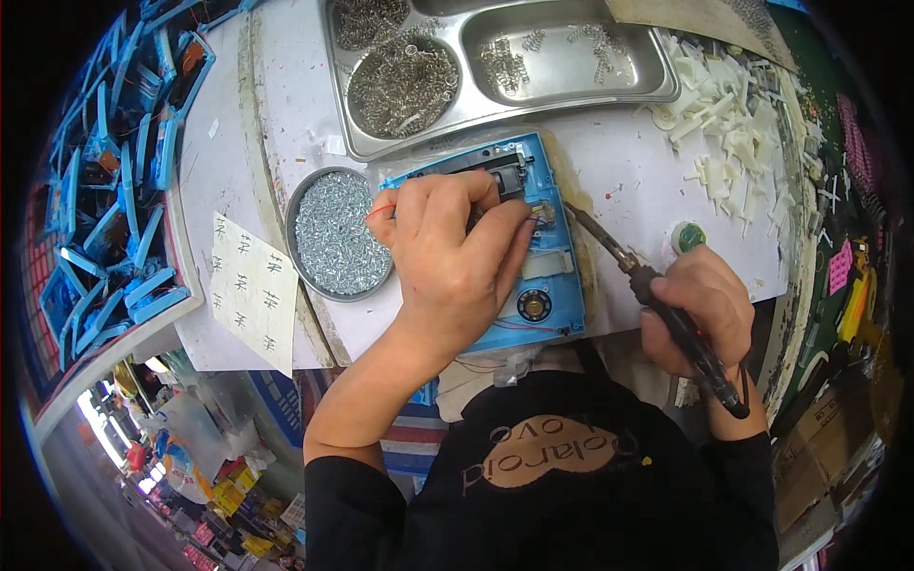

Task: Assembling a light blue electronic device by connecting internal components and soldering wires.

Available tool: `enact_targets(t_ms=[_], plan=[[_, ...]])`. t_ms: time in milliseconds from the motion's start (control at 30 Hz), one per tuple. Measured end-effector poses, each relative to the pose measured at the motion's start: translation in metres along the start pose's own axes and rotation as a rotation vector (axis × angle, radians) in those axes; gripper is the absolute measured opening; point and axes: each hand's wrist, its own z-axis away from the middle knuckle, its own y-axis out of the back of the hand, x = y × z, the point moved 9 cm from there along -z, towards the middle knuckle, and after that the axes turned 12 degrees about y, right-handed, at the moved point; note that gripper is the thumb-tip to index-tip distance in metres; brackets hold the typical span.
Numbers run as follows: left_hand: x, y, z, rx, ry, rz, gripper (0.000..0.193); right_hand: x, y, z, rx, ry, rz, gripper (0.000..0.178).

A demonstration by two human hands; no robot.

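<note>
A blue plastic casing [565, 295] lies on the table in front of me, with a small round speaker [534, 305], a black part [509, 181] and thin red wires. My left hand [447, 247] rests over it, thumb and fingers pinched together near the casing's right side. What they pinch is hidden, and a red wire [379, 211] sticks out by the knuckles. My right hand [700, 305] is closed round the black handle of a soldering iron [681, 328]. The iron's thin tip points up and left, close to the casing's right edge.
A round dish of small metal screws [343, 238] stands left of the casing. Behind is a steel tray [562, 95] of springs. White plastic parts [733, 143] lie heaped at right, near a small green-and-white round item [687, 236]. Blue casings [114, 190] pile up at left beside a paper sheet [249, 285].
</note>
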Motion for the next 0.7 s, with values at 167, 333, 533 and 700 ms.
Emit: enact_targets(t_ms=[167, 333, 533, 700], plan=[[-0.001, -0.001, 0.000, 0.002, 0.002, -0.009, 0.023, -0.001, 0.006, -0.001, 0.016, -0.001, -0.017, 0.039], [0.001, 0.002, 0.001, 0.012, -0.019, -0.011, 0.022, 0.000, 0.009, 0.001, 0.018, -0.012, -0.011, 0.038], [-0.004, 0.014, 0.002, 0.057, -0.089, 0.053, 0.021, 0.004, 0.015, 0.004, 0.057, -0.016, -0.015, 0.035], [-0.007, 0.013, -0.001, 0.011, -0.013, 0.155, 0.020, 0.007, 0.014, 0.006, 0.079, -0.025, -0.046, 0.035]])
